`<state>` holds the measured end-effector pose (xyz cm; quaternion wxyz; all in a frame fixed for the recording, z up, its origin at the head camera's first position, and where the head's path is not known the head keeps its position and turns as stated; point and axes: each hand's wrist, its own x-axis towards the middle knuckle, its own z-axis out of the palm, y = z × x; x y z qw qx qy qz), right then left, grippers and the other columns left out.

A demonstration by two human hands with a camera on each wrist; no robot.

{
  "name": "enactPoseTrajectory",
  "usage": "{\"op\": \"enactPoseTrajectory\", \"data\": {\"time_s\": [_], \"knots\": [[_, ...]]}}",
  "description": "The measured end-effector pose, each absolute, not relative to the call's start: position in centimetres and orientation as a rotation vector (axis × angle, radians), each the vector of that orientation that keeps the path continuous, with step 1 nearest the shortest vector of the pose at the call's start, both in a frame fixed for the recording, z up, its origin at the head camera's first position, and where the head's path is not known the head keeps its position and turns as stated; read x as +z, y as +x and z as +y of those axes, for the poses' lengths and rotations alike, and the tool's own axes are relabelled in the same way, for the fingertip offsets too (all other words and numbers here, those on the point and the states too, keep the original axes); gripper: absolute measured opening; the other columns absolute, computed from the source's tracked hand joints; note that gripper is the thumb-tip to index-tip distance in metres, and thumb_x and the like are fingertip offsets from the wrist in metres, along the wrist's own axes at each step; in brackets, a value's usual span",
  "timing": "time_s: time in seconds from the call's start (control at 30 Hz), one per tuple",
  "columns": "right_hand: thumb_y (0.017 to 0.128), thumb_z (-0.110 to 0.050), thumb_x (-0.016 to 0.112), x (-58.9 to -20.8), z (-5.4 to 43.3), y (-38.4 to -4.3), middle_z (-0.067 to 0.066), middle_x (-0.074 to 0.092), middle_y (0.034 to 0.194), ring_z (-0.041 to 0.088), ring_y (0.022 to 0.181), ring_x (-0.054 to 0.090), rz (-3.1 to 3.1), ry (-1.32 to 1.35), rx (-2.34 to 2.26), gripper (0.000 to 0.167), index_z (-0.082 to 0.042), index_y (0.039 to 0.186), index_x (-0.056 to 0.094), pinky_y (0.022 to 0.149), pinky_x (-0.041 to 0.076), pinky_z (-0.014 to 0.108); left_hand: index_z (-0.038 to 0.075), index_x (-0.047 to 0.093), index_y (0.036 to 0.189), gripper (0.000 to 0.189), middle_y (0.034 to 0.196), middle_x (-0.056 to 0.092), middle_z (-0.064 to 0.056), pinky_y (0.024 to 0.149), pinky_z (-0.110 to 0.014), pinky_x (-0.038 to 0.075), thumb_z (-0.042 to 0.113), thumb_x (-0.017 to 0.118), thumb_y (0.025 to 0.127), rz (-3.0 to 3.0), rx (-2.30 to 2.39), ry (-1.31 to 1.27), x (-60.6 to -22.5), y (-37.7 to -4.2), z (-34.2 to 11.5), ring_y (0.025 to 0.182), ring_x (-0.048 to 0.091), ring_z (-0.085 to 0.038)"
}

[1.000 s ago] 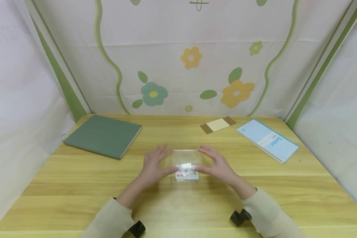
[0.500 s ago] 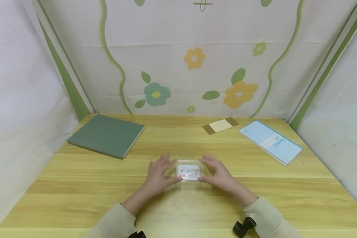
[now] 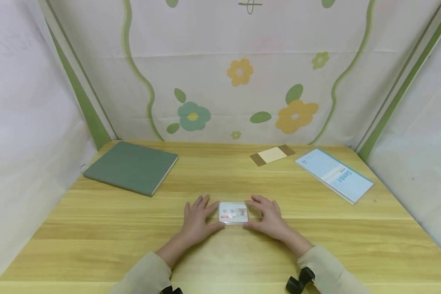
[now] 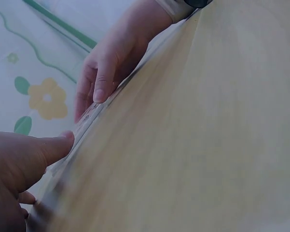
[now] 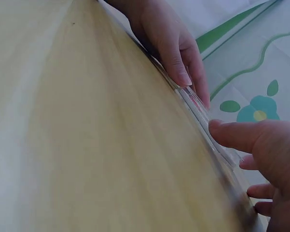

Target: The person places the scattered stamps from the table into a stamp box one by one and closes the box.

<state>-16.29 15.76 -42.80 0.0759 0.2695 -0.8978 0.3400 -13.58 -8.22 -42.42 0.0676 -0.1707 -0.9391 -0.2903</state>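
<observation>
On the wooden table in front of me lies a small, flat clear plastic case (image 3: 233,213). A white printed card with red and gold-coloured patches shows through it. My left hand (image 3: 198,218) holds its left end, thumb at the near corner and index finger at the far one. At the right end my right hand (image 3: 268,218) grips the same way. The left wrist view shows the left thumb (image 4: 60,145) by the case's thin edge, the right hand across from it. In the right wrist view the case (image 5: 198,111) lies flat between both hands.
A dark green hardcover book (image 3: 132,167) lies at the back left. Toward the back right are a brown card with a cream middle (image 3: 272,155) and a light blue notebook (image 3: 334,175). A flower-printed cloth (image 3: 213,90) hangs behind the table (image 3: 228,261).
The clear upper part of the case has come down toward me until it lies flat over the card. Both hands have lowered with it and stay at the case's ends.
</observation>
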Motion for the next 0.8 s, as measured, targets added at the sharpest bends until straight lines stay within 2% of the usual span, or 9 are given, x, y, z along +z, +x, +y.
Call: {"op": "enactPoseTrajectory", "data": {"time_s": [0.57,0.8], "knots": [[0.065,-0.042,0.071,-42.40,15.39,-16.23,0.013,0.038,0.128,0.030,0.119,0.028,-2.805,0.771,0.929,0.064,-0.011,0.118,0.054,0.092,0.002,0.056,0.015,0.049,0.124,0.061,0.133,0.030,-0.018,0.091,-0.059,0.003,0.049,0.059,0.074,-2.865,-0.825,-0.498,-42.41,-13.58,-8.28,0.123,0.019,-0.036],[0.067,-0.046,0.068,-42.59,15.31,-16.43,0.013,0.037,0.130,0.030,0.120,0.026,-2.823,0.778,0.880,0.065,-0.011,0.119,0.053,0.092,0.003,0.056,0.014,0.047,0.125,0.061,0.134,0.028,-0.018,0.091,-0.059,0.003,0.049,0.057,0.076,-2.888,-0.786,-0.499,-42.40,-13.55,-8.35,0.123,0.018,-0.036]]}}
